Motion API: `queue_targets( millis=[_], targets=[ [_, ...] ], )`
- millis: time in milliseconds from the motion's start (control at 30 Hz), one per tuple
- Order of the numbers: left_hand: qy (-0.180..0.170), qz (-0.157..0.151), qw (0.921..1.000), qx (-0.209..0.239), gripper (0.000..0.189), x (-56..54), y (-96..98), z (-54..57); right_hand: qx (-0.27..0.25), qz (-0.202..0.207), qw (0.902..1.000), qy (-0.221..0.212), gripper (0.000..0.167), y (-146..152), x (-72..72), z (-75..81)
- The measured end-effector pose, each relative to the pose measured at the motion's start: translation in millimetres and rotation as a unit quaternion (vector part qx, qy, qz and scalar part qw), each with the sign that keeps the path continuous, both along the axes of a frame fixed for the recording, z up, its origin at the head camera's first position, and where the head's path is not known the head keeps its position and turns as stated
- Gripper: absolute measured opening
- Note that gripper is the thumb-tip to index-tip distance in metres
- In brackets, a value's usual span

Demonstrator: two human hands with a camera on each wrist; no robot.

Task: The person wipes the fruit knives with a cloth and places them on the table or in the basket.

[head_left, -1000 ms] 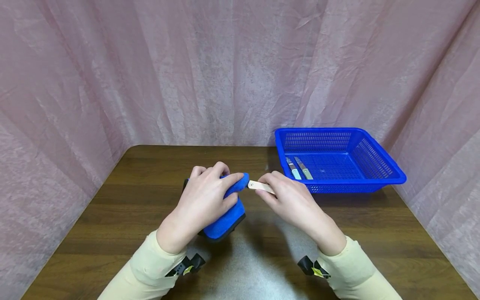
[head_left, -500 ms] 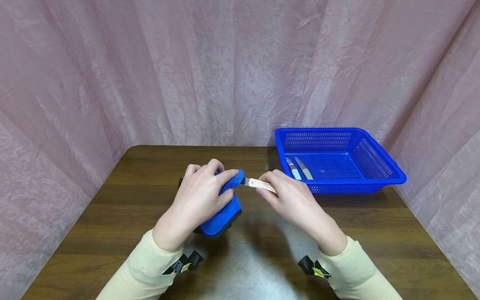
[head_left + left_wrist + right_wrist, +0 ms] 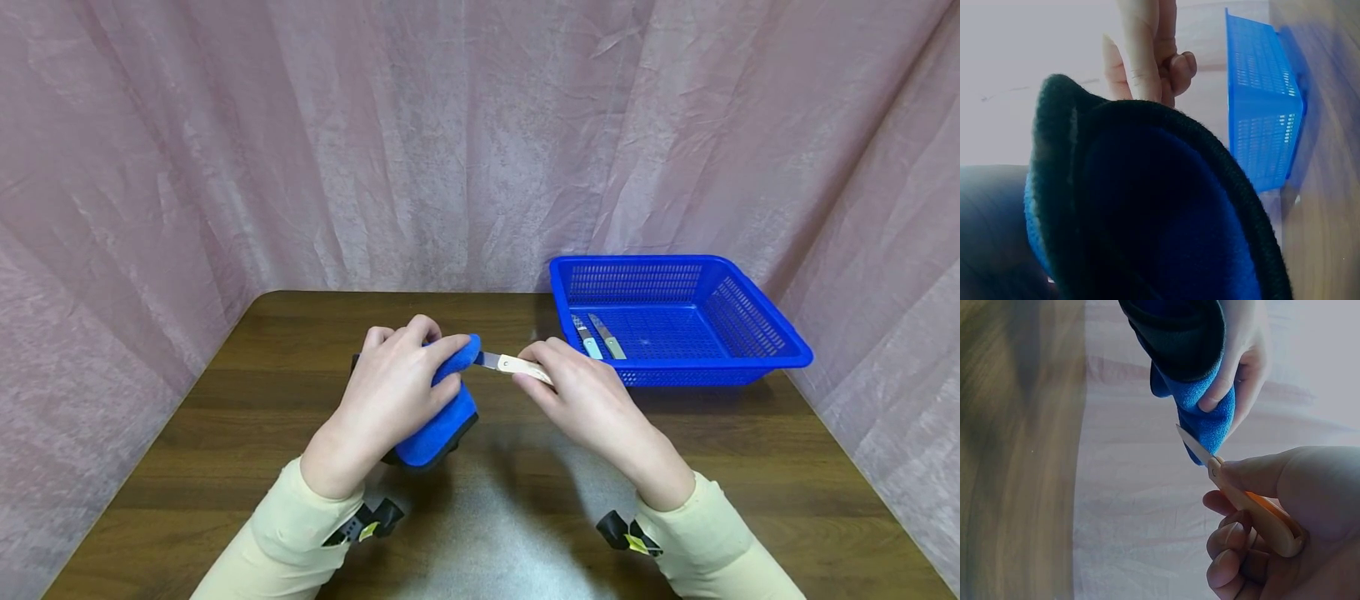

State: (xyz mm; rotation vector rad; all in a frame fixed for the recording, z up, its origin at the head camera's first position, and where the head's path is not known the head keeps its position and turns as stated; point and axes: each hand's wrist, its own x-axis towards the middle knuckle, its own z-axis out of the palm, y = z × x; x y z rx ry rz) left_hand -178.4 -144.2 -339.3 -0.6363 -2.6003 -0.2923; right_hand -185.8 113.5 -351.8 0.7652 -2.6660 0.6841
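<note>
A folding knife (image 3: pixel 519 367) with a cream handle is gripped in my right hand (image 3: pixel 585 392), its blade pointing left. Thumb and curled fingers hold the handle in the right wrist view, where an orange inner edge also shows. My left hand (image 3: pixel 390 383) pinches a blue cloth (image 3: pixel 438 429) with black edging, its folded end at the front of the blade. From the right wrist view the knife's blade (image 3: pixel 1194 444) lies close against the cloth; whether they touch, I cannot tell. The cloth fills much of the left wrist view and hangs in folds.
A blue plastic basket (image 3: pixel 720 364) stands at the back right of the wooden table (image 3: pixel 247 433). Two more knives lie in its left side, one with a light blue handle (image 3: pixel 592 347), one with a pale green handle (image 3: pixel 615 347). Pink curtains (image 3: pixel 450 150) hang behind.
My left hand has moved left and slightly away from me with the cloth. More of the knife's blade now shows outside the cloth. My right hand has hardly moved.
</note>
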Motion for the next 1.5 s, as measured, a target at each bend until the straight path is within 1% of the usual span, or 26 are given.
queue_targets(
  millis=[533, 833, 1500],
  targets=[
    [-0.002, 0.007, 0.9999, 0.008, 0.042, -1.6, -3.3, 0.0, -0.002, -0.001, 1.0000, -0.001, 0.014, 0.2, 0.2, 0.7],
    [-0.014, 0.012, 0.9998, 0.007, 0.043, -2.3, -5.0, 1.4, -0.002, 0.000, 1.0000, 0.000, 0.015, 0.6, -0.4, 0.7],
    [-0.017, 0.017, 0.9996, 0.014, 0.044, -2.3, -6.4, 1.9, -0.003, -0.001, 1.0000, -0.004, 0.015, 1.4, -0.5, 1.5]
  ],
)
